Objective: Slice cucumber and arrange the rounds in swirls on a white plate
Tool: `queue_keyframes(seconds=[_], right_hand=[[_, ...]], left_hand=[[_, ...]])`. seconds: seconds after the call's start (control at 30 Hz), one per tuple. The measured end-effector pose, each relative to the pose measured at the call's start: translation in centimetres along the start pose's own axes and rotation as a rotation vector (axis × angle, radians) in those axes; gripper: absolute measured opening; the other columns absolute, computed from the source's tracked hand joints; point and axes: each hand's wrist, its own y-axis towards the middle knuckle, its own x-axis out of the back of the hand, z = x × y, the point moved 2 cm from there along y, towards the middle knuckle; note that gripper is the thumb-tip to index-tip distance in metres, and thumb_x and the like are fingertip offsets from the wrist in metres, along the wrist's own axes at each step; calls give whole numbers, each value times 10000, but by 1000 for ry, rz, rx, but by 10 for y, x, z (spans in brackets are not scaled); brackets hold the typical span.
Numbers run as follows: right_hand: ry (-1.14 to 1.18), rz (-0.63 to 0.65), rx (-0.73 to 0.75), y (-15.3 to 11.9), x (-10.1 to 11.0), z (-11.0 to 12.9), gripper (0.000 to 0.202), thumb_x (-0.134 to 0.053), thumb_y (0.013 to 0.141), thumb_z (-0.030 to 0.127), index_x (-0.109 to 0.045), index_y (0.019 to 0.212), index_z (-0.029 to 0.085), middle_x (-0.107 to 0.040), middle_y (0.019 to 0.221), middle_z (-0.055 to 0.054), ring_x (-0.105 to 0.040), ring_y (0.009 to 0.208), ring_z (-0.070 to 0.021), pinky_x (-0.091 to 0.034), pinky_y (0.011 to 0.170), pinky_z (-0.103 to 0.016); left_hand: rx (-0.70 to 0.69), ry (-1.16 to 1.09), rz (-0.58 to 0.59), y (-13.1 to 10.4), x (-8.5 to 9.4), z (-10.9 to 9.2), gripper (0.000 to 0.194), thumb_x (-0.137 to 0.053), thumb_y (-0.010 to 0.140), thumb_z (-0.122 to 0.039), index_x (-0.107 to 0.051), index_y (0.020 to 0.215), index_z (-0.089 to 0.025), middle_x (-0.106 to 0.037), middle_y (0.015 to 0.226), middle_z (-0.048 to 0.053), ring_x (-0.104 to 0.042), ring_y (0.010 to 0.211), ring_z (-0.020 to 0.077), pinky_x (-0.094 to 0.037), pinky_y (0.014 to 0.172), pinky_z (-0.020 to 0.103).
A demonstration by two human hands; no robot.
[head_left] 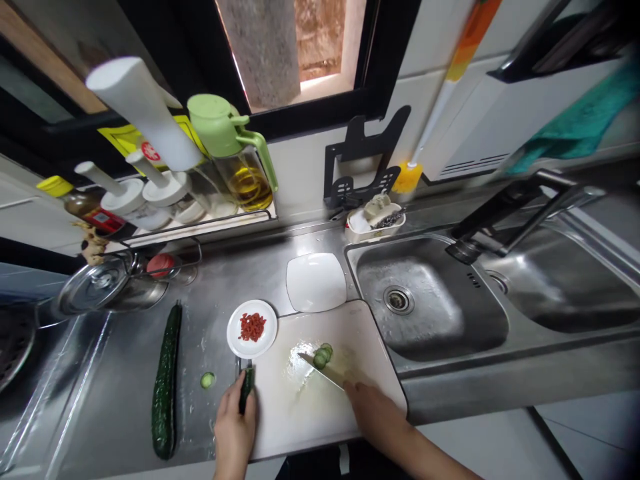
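My left hand is closed around a short piece of cucumber at the left edge of the white cutting board. In my right hand is a knife, its blade lying low over the board and pointing left. Just beyond the blade, several cucumber slices overlap in a small pile. A small white plate with chopped red bits stands at the board's far left corner. Behind the board sits a bare white square plate.
A whole cucumber and a cut end lie on the steel counter to the left. The double sink with its black faucet is at right. An oil jug and seasoning jars stand on a rack behind.
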Motion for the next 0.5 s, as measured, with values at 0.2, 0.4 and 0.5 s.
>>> queue_keyframes(seconds=[0.2,0.4,0.5], right_hand=[[-6,-14,-6,-4,1,2,462,-344,766,-24,-582,1097,194,-657,900,-86,-625,805,-195,-386,618,-258],[-70,-56,18,-7,-5,0,432,-336,760,-41,-586,1023,194,-638,934,-72,-618,794,-177,-377,628,-256],[-93,-73,37,-12,-5,0,437,-335,760,-48,-577,1034,191,-619,980,-78,-618,783,-179,-373,627,-266]], left_hand=[[86,43,-35,18,6,14,443,-424,851,-354,-522,1256,-207,-631,1168,91,-591,1062,251,-452,941,380],[112,32,12,25,2,13,475,-435,838,-359,-501,1280,-199,-625,1178,99,-585,1076,257,-450,937,381],[132,34,54,25,0,15,497,-467,822,-373,-488,1289,-206,-619,1183,100,-592,1067,255,-450,934,375]])
